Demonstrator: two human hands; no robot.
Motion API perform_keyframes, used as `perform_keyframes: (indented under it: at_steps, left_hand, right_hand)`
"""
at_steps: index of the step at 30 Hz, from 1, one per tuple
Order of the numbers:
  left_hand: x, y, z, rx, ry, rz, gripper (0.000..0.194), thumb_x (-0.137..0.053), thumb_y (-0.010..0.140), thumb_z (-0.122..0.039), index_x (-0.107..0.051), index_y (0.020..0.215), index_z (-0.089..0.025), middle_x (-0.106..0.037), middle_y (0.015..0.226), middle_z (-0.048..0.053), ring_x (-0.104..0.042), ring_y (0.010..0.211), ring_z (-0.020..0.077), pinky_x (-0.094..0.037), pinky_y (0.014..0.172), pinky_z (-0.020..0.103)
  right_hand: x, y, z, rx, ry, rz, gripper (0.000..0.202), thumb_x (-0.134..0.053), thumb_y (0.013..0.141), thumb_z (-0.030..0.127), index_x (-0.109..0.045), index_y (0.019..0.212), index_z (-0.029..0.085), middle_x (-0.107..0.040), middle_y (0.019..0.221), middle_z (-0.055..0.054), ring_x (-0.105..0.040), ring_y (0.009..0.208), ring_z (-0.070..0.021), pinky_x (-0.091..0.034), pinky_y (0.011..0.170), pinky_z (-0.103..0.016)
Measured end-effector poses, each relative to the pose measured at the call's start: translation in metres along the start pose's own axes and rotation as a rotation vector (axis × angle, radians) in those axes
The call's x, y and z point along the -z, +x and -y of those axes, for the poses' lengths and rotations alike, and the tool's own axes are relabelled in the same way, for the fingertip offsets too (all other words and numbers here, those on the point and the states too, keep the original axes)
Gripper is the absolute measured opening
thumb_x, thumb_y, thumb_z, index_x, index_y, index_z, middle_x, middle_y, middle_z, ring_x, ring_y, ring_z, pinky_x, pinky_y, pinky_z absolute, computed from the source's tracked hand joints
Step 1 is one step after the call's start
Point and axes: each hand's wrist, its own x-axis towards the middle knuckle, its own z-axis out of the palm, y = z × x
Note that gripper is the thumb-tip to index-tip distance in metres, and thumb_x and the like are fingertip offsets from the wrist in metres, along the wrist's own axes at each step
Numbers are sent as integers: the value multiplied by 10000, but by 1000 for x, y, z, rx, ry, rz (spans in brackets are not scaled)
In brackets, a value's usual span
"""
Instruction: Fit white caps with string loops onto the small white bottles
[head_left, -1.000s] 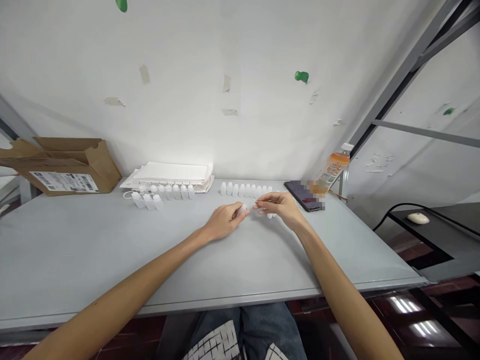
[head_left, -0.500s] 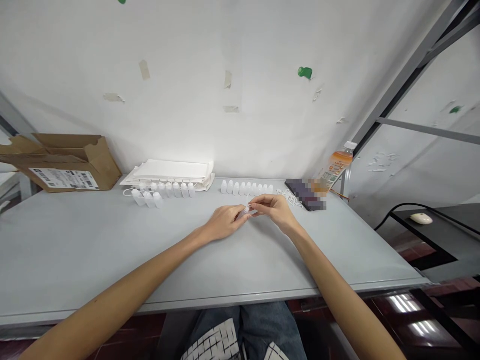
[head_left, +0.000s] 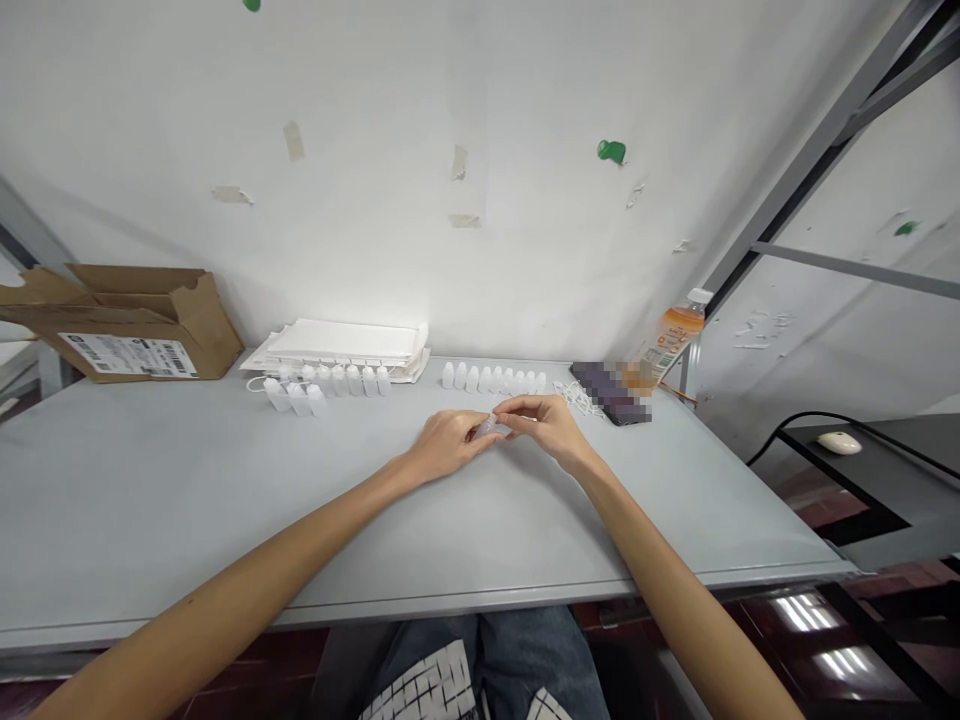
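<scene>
A small translucent plastic bottle (head_left: 486, 426) is held tilted over the middle of the table. My left hand (head_left: 448, 442) is closed round its body, with the thumb along the near side. At its top, my right hand (head_left: 546, 428) has thumb and fingers pinched together; the fingertips hide what lies between them. Behind my hands stands a row of similar small bottles (head_left: 496, 379). To the left is another group of small bottles (head_left: 298, 398), with thin white loops at their tops. A pile of thin white strips (head_left: 579, 397) lies beyond my right hand.
A stack of white sheets (head_left: 345, 340) lies against the wall, right of an open cardboard box (head_left: 150, 325). On the right, a dark phone (head_left: 600, 388) lies beside an orange drink bottle (head_left: 679, 330). The grey table (head_left: 360, 570) has a straight front edge.
My right fingertips have come slightly lower and closer over the bottle's top. The thin white bit that showed above it is no longer visible. My left hand has barely moved.
</scene>
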Motion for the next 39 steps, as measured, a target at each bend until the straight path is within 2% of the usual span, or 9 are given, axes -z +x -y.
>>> perform_keyframes:
  at_steps: [5,10,14,18,22,26,36,39]
  left_hand:
    - [-1,-1,2,-47,22,-43,390,-438,950,-502,-680,927,-196,-607,727,-6,-500,638,134,-323,607,247]
    - [-2,-1,4,-78,59,-54,393,-353,995,-437,-633,1164,-220,-661,918,34,-579,770,170,-383,676,262]
    - [-4,0,6,-88,5,-80,384,-426,970,-441,-621,1209,-212,-674,919,33,-584,753,169,-412,686,269]
    - [-6,1,9,-49,-100,-117,435,-543,907,-456,-576,1257,-200,-670,857,14,-578,658,146,-439,672,263]
    - [-5,1,10,-32,-160,-120,419,-574,881,-473,-522,1223,-237,-603,800,-31,-547,586,115,-438,639,239]
    - [-5,0,11,-68,-166,-101,340,-539,898,-485,-535,1131,-238,-589,790,-32,-544,619,118,-431,658,236]
    - [-3,0,9,-79,-174,-66,324,-530,903,-473,-546,1114,-227,-589,763,-35,-518,614,114,-408,641,227]
    - [-2,0,8,-83,-189,-70,302,-545,897,-469,-550,1076,-226,-563,738,-46,-490,599,105,-391,619,218]
  right_hand:
    - [0,1,-2,10,12,-15,233,-752,692,360,-754,812,160,-695,847,-67,-640,808,-194,-572,647,-311]
    - [-1,3,-4,37,-1,-76,212,-741,680,344,-735,779,158,-680,812,-60,-648,783,-192,-560,596,-285]
    - [-2,4,-6,59,-45,-89,167,-695,696,302,-728,777,159,-679,785,-54,-649,739,-181,-547,568,-271]
    - [-1,4,-6,43,-55,-77,216,-702,692,308,-732,835,149,-675,792,-58,-636,686,-166,-541,534,-270]
    - [0,3,-3,10,-66,-37,292,-738,683,381,-739,848,140,-687,884,-84,-648,691,-172,-547,533,-281]
    - [1,1,-2,-16,-72,-1,327,-751,689,425,-739,854,144,-690,840,-81,-661,721,-186,-547,552,-279]
    - [2,0,-2,-55,-48,67,311,-750,689,357,-694,914,150,-664,794,-60,-650,734,-177,-536,552,-258]
    - [2,-1,1,-68,-50,71,275,-705,735,356,-703,917,150,-664,833,-69,-657,752,-183,-535,557,-263]
